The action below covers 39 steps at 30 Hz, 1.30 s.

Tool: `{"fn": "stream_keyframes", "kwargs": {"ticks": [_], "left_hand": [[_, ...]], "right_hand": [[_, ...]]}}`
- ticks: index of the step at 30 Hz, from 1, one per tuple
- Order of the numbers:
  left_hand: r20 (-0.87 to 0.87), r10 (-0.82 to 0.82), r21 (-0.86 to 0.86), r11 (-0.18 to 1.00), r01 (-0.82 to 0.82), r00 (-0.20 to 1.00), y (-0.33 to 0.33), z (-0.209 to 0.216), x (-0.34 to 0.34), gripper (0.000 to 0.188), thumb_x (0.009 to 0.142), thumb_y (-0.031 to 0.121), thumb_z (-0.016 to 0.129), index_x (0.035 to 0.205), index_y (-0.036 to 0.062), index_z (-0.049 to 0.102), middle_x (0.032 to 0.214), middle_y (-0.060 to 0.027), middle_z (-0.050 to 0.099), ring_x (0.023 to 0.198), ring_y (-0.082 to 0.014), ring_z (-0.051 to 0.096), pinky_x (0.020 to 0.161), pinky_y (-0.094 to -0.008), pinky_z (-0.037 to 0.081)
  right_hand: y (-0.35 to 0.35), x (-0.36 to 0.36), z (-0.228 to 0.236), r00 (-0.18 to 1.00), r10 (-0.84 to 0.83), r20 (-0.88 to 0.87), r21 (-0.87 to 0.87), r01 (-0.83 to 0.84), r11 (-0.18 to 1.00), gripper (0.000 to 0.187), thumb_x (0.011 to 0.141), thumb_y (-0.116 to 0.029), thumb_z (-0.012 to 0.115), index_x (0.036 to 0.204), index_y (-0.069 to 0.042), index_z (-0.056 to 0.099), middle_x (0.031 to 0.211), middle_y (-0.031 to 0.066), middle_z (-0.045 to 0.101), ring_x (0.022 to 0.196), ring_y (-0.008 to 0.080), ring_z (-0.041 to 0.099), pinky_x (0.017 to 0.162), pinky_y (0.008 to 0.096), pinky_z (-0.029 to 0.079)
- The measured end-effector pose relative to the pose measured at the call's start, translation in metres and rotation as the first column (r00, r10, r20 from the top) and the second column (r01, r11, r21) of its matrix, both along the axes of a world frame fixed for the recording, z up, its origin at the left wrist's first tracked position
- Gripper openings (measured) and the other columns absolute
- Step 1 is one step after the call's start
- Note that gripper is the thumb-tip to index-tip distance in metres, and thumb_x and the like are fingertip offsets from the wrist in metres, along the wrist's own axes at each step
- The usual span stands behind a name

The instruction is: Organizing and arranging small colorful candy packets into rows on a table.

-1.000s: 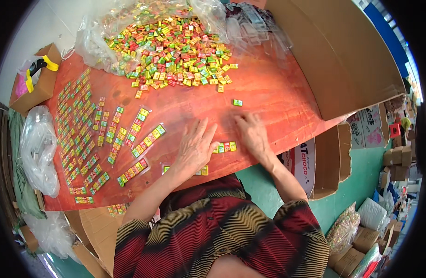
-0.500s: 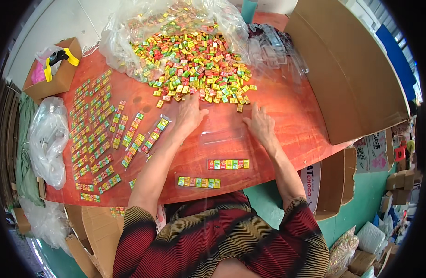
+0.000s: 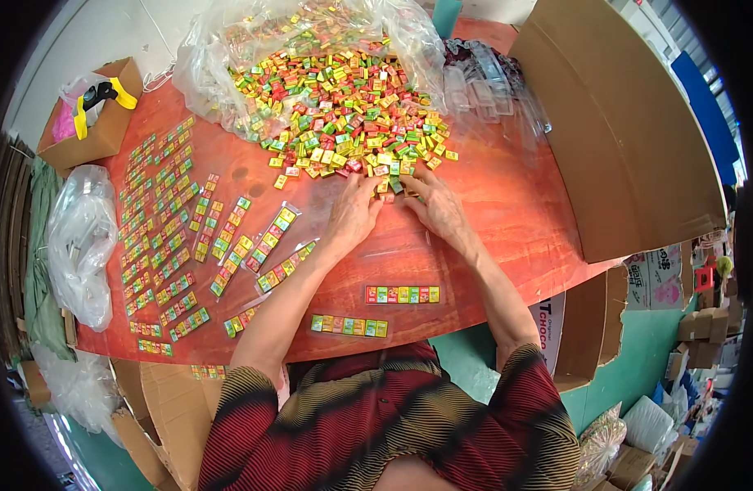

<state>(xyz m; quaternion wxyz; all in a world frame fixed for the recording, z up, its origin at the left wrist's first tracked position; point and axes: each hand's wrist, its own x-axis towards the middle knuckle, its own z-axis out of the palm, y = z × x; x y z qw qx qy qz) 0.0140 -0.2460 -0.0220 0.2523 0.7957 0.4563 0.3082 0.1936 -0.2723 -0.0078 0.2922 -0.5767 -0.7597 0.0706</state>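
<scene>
A loose heap of small red, yellow and green boxes (image 3: 352,106) spills from a clear plastic bag (image 3: 205,74) at the back of the table. My left hand (image 3: 354,213) and my right hand (image 3: 439,209) meet at the heap's near edge. Between them, their curled fingers grip a few small boxes (image 3: 394,173); the fingertips are partly hidden. A clear plastic tray (image 3: 393,242), hard to make out, lies just below my hands. Closer to me are two filled strips of boxes, one at the right (image 3: 403,295) and another at the left (image 3: 349,326).
Many filled strips (image 3: 176,221) lie in rows on the left of the red table (image 3: 507,213). A tall cardboard box (image 3: 614,123) stands at the right, with clear empty trays (image 3: 479,90) beside it. A small carton (image 3: 98,131) sits at the back left.
My hands have come together at the near edge of the heap, the right one moving left. Their fingers have closed in around a few small boxes.
</scene>
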Motion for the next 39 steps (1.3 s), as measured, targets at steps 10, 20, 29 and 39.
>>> {"fn": "stream_keyframes", "kwargs": {"ticks": [10,20,29,39], "left_hand": [[-0.161,0.106,-0.003,0.994,-0.108,0.981,-0.015,0.003,-0.011,0.039,0.076,0.009,0.059,0.113,0.0037,0.047,0.094,-0.0181,0.047,0.086,-0.0360,0.051,0.071,-0.0435,0.043],[-0.191,0.311,0.089,0.950,-0.299,0.931,0.009,0.007,-0.021,0.035,0.075,0.005,0.056,0.109,0.0014,0.049,0.093,-0.0194,0.047,0.084,-0.0364,0.052,0.068,-0.0438,0.044],[-0.142,0.211,0.195,0.964,-0.181,0.967,0.017,-0.005,-0.013,0.025,0.070,-0.003,0.056,0.094,0.0013,0.056,0.099,-0.0168,0.047,0.087,-0.0362,0.051,0.074,-0.0436,0.044],[0.091,0.339,-0.011,0.941,-0.339,0.937,0.000,0.003,-0.020,0.023,0.078,0.000,0.050,0.099,0.0058,0.058,0.087,-0.0132,0.053,0.083,-0.0321,0.054,0.074,-0.0379,0.043]], "right_hand": [[-0.062,-0.016,-0.008,0.997,-0.024,0.068,-0.012,0.025,1.000,0.016,0.076,-0.010,0.060,0.091,-0.006,0.059,0.085,0.0113,0.054,0.079,0.0302,0.054,0.068,0.0382,0.046],[0.002,-0.047,0.010,0.996,0.089,0.014,0.021,-0.089,0.996,0.027,0.077,-0.007,0.055,0.103,-0.008,0.058,0.094,0.0115,0.056,0.083,0.0311,0.056,0.068,0.0373,0.048],[0.048,-0.061,-0.012,0.970,0.089,0.228,0.011,-0.094,0.996,0.028,0.074,-0.007,0.054,0.102,-0.009,0.054,0.091,0.0105,0.055,0.082,0.0307,0.056,0.066,0.0388,0.048],[0.005,-0.019,0.002,0.914,-0.235,0.331,-0.016,0.254,0.967,0.022,0.077,-0.005,0.053,0.099,-0.008,0.055,0.085,0.0123,0.053,0.080,0.0302,0.056,0.061,0.0393,0.048]]}}
